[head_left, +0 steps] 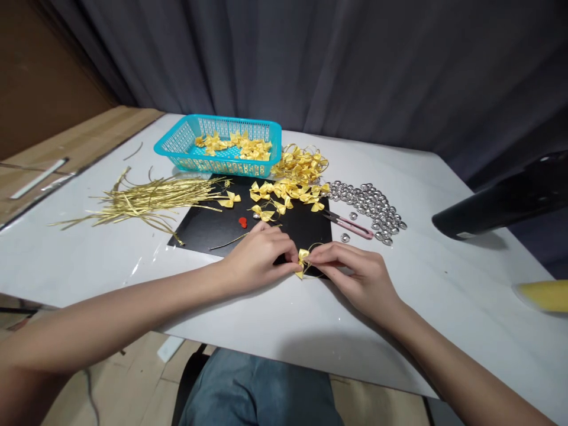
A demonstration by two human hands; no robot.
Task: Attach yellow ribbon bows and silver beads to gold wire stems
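Observation:
Over the near edge of a black mat [199, 225], a yellow ribbon bow [302, 255] is held upright between my hands. My left hand [266, 254] pinches the bow from its left side. From the other side, my right hand [355, 269] has thumb and fingers pinched together at the bow, where a thin gold cord loops out; whether they grip the cord or the ribbon I cannot tell. More yellow bows [288, 190] lie on the mat beyond my hands. A small red piece [242, 222] rests left of them.
A blue basket [217, 167] holding yellow bows stands at the back. Gold cords [155, 198] lie at left, with heaped bows [302, 163] beside the basket. Silver beads [368, 204] and pink-handled scissors [350, 226] are at right. A black cylinder [497, 198] juts in from the right.

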